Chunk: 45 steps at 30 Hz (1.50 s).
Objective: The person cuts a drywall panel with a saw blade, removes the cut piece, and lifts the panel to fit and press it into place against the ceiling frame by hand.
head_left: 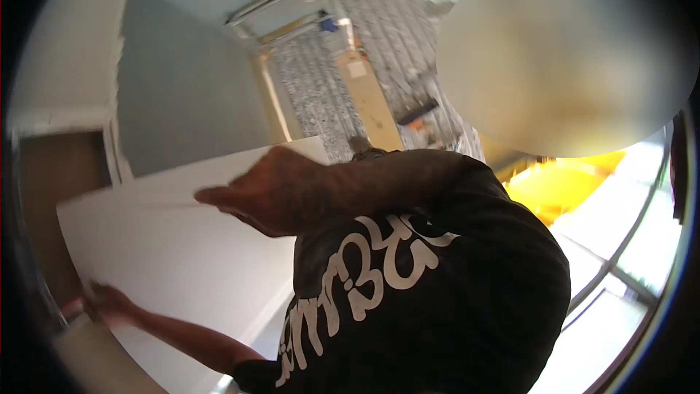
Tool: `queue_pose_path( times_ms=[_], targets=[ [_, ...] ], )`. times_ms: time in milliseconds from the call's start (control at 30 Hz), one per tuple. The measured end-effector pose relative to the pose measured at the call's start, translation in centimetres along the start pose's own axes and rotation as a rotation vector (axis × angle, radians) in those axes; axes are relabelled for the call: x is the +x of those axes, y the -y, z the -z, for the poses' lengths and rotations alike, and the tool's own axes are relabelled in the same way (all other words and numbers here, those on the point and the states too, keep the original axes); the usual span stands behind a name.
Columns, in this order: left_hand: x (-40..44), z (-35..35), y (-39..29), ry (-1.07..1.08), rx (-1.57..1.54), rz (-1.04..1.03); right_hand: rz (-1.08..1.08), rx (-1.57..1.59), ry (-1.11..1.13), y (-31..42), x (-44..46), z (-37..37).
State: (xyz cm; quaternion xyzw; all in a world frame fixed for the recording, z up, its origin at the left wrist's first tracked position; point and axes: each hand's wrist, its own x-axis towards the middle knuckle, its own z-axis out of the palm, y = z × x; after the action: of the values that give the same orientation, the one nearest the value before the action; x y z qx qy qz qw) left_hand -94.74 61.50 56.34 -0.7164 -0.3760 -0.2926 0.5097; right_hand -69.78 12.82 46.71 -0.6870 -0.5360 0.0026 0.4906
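A large flat white board (182,241) extends in front of my body, tilted in the view. My left hand (113,306) is at its far left edge, fingers apparently closed around it, though motion blurs them. Above the board's face is my right hand (273,190), its fingers curled in and one digit pointing left. A faint thin line runs out from that fingertip; whether the hand holds something slim I cannot make out. My black shirt (437,299) with white lettering fills the lower middle.
A grey wall (189,87) and a brown door (62,164) stand beyond the board. A long tan plank (368,102) lies on the streaked grey floor (310,76), near a dark bar-shaped object (418,111). Something bright yellow (554,186) is at right. A blurred pale disc covers the upper right.
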Motion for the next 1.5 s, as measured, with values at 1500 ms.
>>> queue_pose_path(
  times_ms=[1500],
  targets=[
    [-35.6, 21.2, -37.8, 1.85, -1.158, -0.7, -2.182, 0.076, -0.629, -50.7, -60.8, -11.2]
  ],
)
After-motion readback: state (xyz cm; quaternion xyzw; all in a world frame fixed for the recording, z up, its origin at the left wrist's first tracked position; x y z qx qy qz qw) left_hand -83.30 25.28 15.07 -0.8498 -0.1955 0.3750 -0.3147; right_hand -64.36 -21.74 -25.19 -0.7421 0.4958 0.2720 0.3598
